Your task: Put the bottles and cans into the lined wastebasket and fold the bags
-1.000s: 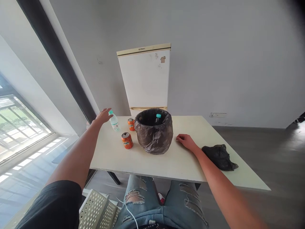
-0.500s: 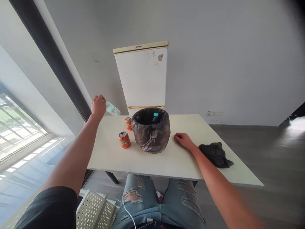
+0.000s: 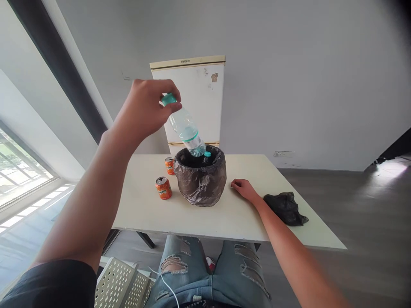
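Observation:
My left hand [image 3: 146,109] is raised above the table and pinches the teal cap end of a clear plastic bottle [image 3: 185,127]. The bottle hangs tilted, its base just over the rim of a bin lined with a dark bag [image 3: 201,182]. Another bottle's teal cap [image 3: 207,154] pokes up inside the bin. My right hand [image 3: 243,188] rests on the white table [image 3: 231,214] just right of the bin, fingers curled with nothing in them. Two orange cans [image 3: 163,188] [image 3: 169,165] stand left of the bin.
A crumpled black bag [image 3: 285,208] lies on the table's right side. A white fridge [image 3: 189,107] stands behind the table against the grey wall. A perforated white chair back [image 3: 123,284] shows beside my left knee. A window is at the far left.
My left hand took the bottle from the table's far left, lifted it and carried it right to above the bin. My right hand stayed put.

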### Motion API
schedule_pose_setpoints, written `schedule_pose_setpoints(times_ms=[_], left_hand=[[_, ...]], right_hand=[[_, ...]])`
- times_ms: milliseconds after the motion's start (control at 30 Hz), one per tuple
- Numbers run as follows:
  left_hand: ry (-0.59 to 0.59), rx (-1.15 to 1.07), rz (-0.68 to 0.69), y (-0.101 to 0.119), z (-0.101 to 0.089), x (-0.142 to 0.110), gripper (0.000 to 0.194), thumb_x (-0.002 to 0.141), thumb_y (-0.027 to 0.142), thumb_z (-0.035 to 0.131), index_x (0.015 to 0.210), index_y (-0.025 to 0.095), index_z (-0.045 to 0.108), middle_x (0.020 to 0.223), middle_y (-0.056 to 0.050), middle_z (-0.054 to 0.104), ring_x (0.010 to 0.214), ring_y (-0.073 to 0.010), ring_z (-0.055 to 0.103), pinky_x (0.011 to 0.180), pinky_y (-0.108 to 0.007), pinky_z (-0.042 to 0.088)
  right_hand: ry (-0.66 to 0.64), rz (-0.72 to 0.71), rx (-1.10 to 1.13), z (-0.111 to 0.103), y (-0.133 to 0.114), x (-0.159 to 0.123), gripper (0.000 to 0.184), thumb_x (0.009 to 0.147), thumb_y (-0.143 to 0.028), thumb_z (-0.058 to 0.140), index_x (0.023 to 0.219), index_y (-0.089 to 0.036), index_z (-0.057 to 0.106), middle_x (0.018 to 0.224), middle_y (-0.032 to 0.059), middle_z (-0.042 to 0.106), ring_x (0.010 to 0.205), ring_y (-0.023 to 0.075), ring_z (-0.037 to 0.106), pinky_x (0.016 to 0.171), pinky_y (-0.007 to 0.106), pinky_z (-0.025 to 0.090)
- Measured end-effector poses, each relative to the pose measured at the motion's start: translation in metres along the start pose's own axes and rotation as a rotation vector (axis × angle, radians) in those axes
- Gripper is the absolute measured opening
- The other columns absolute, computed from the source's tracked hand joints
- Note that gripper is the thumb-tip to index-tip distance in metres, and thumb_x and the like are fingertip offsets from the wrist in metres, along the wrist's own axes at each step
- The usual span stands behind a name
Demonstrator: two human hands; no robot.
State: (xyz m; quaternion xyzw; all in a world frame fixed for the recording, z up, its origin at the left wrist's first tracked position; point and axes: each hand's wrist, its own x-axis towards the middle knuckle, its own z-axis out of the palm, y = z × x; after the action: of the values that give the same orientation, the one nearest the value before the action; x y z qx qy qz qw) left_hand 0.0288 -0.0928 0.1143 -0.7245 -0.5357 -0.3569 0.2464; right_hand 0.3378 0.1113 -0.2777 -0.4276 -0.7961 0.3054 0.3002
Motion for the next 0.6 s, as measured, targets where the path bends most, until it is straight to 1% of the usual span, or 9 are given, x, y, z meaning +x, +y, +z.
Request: schedule_pose_setpoints(times_ms=[67, 133, 167, 233, 300, 367, 433, 600], left_hand=[[-0.099, -0.059, -0.019, -0.003, 0.013, -0.002, 0.022, 0.097, 0.039, 0.074, 0.094, 0.017, 0.074, 0.09, 0.003, 0.069, 0.104, -0.0257, 0.075, 0.124, -0.065, 0.039], [-0.173, -0.13, -0.049, -0.012, 0.029, -0.003, 0.025, 0.094, 0.044, 0.074, 0.093, 0.019, 0.073, 0.098, 0.0, 0.07, 0.11, -0.0282, 0.073, 0.121, -0.062, 0.043], [-0.196, -0.155, -0.058, -0.017, 0.038, -0.003, 0.023, 0.092, 0.044, 0.076, 0.093, 0.021, 0.073, 0.1, 0.0, 0.07, 0.112, -0.0291, 0.072, 0.12, -0.061, 0.045], [-0.221, -0.164, -0.05, -0.025, 0.053, -0.005, 0.016, 0.089, 0.037, 0.077, 0.094, 0.023, 0.073, 0.1, -0.001, 0.071, 0.113, -0.0303, 0.07, 0.117, -0.06, 0.046], [-0.243, -0.129, -0.024, -0.027, 0.065, -0.008, 0.009, 0.088, 0.03, 0.075, 0.096, 0.024, 0.074, 0.098, -0.001, 0.072, 0.11, -0.03, 0.069, 0.114, -0.058, 0.048], [-0.275, -0.092, 0.002, -0.025, 0.073, -0.011, 0.009, 0.09, 0.026, 0.07, 0.097, 0.024, 0.075, 0.097, -0.002, 0.073, 0.106, -0.0284, 0.069, 0.111, -0.055, 0.048], [-0.309, -0.069, 0.019, -0.021, 0.077, -0.015, 0.011, 0.091, 0.025, 0.068, 0.099, 0.024, 0.075, 0.1, -0.003, 0.075, 0.102, -0.0267, 0.068, 0.107, -0.051, 0.049], [-0.361, -0.048, 0.023, -0.013, 0.083, -0.023, 0.015, 0.092, 0.025, 0.066, 0.103, 0.023, 0.076, 0.105, -0.006, 0.077, 0.098, -0.0256, 0.068, 0.098, -0.045, 0.051]], right_hand=[[-0.003, 0.005, 0.002, 0.0, 0.001, 0.0, 0.04, 0.091, -0.056, 0.053, 0.078, -0.021, 0.067, 0.069, 0.0029, 0.063, 0.071, 0.0201, 0.052, 0.068, 0.033, 0.037], [-0.005, 0.011, 0.002, 0.0, 0.002, 0.001, 0.04, 0.091, -0.056, 0.053, 0.077, -0.021, 0.066, 0.069, 0.0028, 0.063, 0.07, 0.0198, 0.052, 0.068, 0.032, 0.037], [-0.006, 0.012, 0.001, 0.0, 0.002, 0.001, 0.039, 0.091, -0.055, 0.053, 0.077, -0.021, 0.066, 0.068, 0.0028, 0.063, 0.07, 0.0198, 0.052, 0.068, 0.033, 0.037], [-0.007, 0.014, -0.002, 0.0, 0.003, 0.002, 0.038, 0.091, -0.054, 0.054, 0.077, -0.021, 0.067, 0.069, 0.0029, 0.064, 0.07, 0.0198, 0.052, 0.069, 0.033, 0.037], [-0.009, 0.014, -0.003, 0.0, 0.004, 0.002, 0.037, 0.09, -0.053, 0.054, 0.077, -0.021, 0.068, 0.069, 0.003, 0.065, 0.07, 0.0197, 0.052, 0.069, 0.033, 0.037], [-0.008, 0.016, -0.002, 0.0, 0.004, 0.002, 0.037, 0.091, -0.053, 0.054, 0.078, -0.021, 0.068, 0.069, 0.0031, 0.065, 0.07, 0.0197, 0.052, 0.069, 0.033, 0.037], [-0.007, 0.02, 0.0, 0.001, 0.005, 0.001, 0.037, 0.091, -0.053, 0.054, 0.079, -0.021, 0.068, 0.07, 0.003, 0.066, 0.069, 0.0196, 0.053, 0.068, 0.033, 0.038], [-0.006, 0.019, 0.004, 0.002, 0.007, 0.001, 0.037, 0.092, -0.053, 0.055, 0.08, -0.021, 0.069, 0.072, 0.0028, 0.068, 0.069, 0.0197, 0.054, 0.068, 0.032, 0.039]])
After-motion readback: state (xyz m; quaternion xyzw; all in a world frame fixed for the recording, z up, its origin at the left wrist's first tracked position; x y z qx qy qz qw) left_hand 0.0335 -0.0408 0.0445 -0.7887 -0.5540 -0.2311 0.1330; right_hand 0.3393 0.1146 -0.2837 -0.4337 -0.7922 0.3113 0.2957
